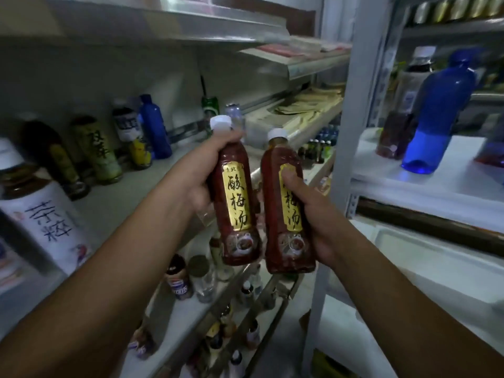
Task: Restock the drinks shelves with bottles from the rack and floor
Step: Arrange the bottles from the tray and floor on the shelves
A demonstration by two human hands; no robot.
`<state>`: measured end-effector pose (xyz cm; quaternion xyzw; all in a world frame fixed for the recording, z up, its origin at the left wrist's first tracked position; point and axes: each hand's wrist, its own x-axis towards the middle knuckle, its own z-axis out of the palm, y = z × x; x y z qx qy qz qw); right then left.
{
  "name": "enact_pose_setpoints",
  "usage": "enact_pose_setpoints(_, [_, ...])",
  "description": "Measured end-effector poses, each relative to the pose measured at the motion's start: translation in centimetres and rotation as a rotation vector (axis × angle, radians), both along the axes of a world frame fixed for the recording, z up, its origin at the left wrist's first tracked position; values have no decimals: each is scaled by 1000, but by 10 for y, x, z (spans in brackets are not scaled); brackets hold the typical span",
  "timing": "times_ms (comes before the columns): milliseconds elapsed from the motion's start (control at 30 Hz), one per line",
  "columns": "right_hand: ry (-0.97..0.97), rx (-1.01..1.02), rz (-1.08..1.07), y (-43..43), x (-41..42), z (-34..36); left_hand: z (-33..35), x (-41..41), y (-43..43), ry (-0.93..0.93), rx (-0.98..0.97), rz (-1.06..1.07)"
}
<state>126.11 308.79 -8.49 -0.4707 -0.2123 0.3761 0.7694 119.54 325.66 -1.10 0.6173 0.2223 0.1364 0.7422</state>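
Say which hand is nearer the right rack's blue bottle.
Right. The right hand, gripping the right red bottle, is below-left of the blue bottle; the left hand, gripping the left red bottle, is farther left.

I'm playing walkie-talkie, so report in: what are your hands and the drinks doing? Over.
Left hand grips left red bottle. Right hand grips right red bottle. Both upright, in the air. Other bottles line the shelf back.

Dark red left bottle (236,192) and right bottle (275,214), each with gold label, black characters and white cap, translucent blue bottle (436,113) on white rack shelf (450,186), green can (210,106)
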Motion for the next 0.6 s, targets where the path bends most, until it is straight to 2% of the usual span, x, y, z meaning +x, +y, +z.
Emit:
enact_pose_setpoints(133, [-111, -7, 132, 2, 6, 6, 19, -5, -2, 49, 119, 101])
enact_pose_setpoints(267, [-244, -85, 248, 15, 5, 10, 43, -17, 13, 142, 152, 194])
enact_pose_setpoints(367, [-271, -75, 296, 33, 3, 11, 63, -24, 29, 198, 164, 236])
enact_pose_setpoints(600, [-403, -20, 249, 98, 6, 19, 98, -33, 90, 202, 182, 306])
